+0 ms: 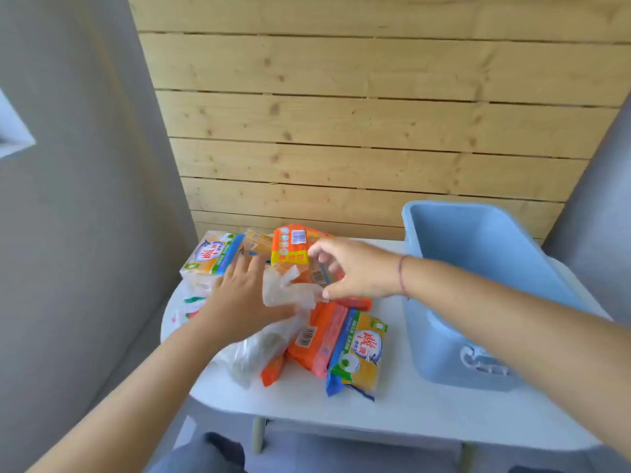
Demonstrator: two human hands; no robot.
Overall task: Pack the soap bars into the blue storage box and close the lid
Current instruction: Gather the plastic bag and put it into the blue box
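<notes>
With the left hand [239, 295] flat and open on the clear plastic bag [259, 349] and the right hand [355, 271], its grip apart, reaching over the desk's [392, 414] soap packs [321, 336], slippery film could drag the pile away from the empty blue storage box [478, 254].

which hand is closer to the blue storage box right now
Right. The right hand reaches over the soap packs just left of the blue storage box; the left hand rests farther left, across the pile.
</notes>
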